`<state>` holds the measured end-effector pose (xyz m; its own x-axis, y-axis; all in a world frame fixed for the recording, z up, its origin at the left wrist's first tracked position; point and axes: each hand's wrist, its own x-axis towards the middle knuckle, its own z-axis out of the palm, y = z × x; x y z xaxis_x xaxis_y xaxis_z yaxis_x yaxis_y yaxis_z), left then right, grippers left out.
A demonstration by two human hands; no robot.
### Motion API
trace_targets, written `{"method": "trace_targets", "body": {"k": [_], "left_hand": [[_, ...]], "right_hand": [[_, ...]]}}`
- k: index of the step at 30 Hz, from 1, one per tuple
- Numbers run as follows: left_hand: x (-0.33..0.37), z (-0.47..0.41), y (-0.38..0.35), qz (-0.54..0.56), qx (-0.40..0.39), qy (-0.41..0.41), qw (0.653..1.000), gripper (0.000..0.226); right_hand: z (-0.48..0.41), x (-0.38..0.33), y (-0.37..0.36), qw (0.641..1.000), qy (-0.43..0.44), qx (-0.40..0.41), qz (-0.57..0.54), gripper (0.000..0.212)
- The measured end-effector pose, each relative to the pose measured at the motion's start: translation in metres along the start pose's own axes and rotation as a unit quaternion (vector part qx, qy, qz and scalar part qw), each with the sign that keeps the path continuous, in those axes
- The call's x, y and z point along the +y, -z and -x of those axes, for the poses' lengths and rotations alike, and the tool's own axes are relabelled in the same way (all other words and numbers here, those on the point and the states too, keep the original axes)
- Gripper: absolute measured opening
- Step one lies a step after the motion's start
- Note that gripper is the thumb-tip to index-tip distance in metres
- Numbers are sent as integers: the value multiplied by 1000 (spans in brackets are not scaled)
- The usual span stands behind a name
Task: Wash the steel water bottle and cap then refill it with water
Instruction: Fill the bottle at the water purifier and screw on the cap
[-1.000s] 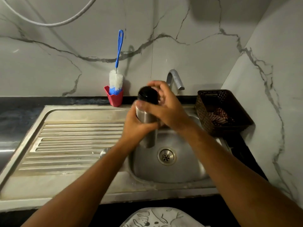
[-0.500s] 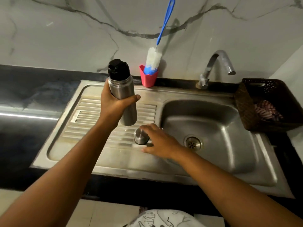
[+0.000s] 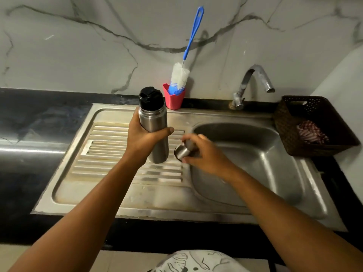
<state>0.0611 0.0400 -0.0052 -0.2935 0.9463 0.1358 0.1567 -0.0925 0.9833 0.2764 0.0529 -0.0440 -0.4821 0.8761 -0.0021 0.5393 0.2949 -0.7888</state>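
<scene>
The cylindrical steel water bottle [image 3: 155, 122], topped with a black plastic stopper, is upright over the ribbed draining board of the long stainless steel sink [image 3: 137, 201]. Whether its base touches the ribs I cannot tell. The sink is set in a black stone counter [image 3: 39, 118] under a grey-veined marble wall. At the far right sits a dark brown woven basket [image 3: 284, 122] with a red-and-white striped cloth [image 3: 312, 134] in it. A curved metal tap [image 3: 253, 79] rises behind the basin. A blue-handled bottle brush [image 3: 179, 75] with white bristles leans in a small red plastic cup [image 3: 173, 101] just behind the bottle. The left hand [image 3: 141, 138] is wrapped round the bottle's body. The right hand [image 3: 204, 154], just beside it, curls its fingers round the small steel cup-shaped cap [image 3: 183, 151], which is tilted and blurred at the basin's left edge.
</scene>
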Motion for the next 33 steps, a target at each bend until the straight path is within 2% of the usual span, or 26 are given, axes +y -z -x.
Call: {"method": "trace_targets", "body": {"k": [4,9,13,20,26,29,31,33], "left_hand": [[3,3,-34,21,-46,-16,999,67],[8,7,-84,20,-121,-42,992,72],[21,17,-122,7,-171,-65,983,75],[45,26,-163,-9,-228,-90,969,77],[49,30,-180,-12,-223,-89,971,80],[48,32,-187,-31,-215,-90,972,79],[47,33,-192,-35,-209,-87,973,78],[48,32,-194,-28,-210,-83,974,79]], "right_hand": [[8,-30,74,994,6,87,-59,62],[31,-75,159,986,56,158,-26,66],[47,-97,204,986,94,134,12,66],[56,-92,232,991,67,6,117,64],[59,-88,242,984,26,10,176,58],[59,-91,238,948,-9,72,311,59],[55,-89,228,904,-24,128,408,76],[49,-83,224,884,-43,146,441,95]]}}
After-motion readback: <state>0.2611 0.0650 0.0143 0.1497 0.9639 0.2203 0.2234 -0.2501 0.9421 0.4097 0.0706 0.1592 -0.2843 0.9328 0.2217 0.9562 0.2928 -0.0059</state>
